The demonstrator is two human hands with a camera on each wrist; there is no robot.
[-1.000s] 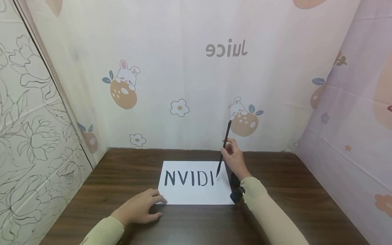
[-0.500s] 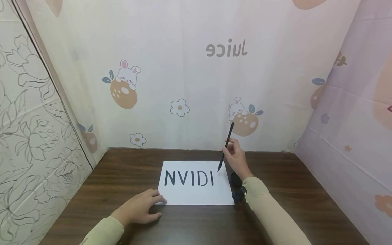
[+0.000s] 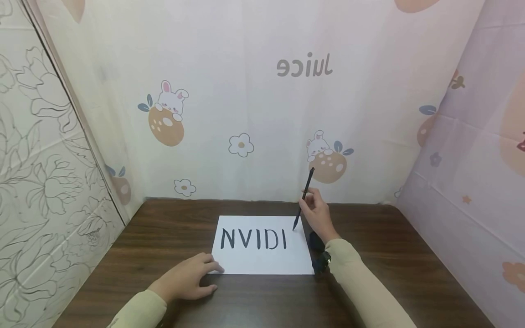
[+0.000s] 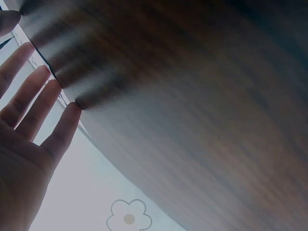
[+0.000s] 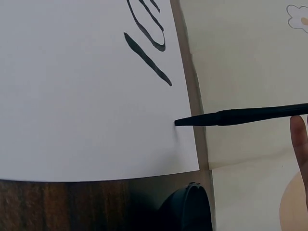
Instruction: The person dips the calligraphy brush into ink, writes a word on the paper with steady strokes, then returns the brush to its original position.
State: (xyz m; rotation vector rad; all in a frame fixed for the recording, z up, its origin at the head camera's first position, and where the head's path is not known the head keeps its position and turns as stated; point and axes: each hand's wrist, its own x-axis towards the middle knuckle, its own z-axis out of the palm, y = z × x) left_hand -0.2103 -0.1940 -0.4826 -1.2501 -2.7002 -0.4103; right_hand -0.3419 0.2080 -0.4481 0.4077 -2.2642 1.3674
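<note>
A white paper sheet (image 3: 262,262) lies on the wooden table, bearing the black brushed letters NVIDI (image 3: 253,238). My right hand (image 3: 317,214) pinches a dark writing brush (image 5: 240,116) by its shaft, which slants up to the right in the head view. Its pointed tip is right at the paper, to the right of the last stroke and near the sheet's upper right. My left hand (image 3: 190,275) rests at the sheet's lower left corner with its fingers extended. In the left wrist view, that hand's fingers (image 4: 65,127) reach down onto the sheet's edge.
A dark rounded object (image 5: 187,211) sits just off the sheet's right side. The dark brown table (image 3: 262,300) runs back to a printed curtain (image 3: 262,105), with more patterned cloth on both sides.
My right hand has shifted slightly right, carrying the brush tip from beside the last stroke up and to the right. The lettering looks the same, and my left hand has stayed still.
</note>
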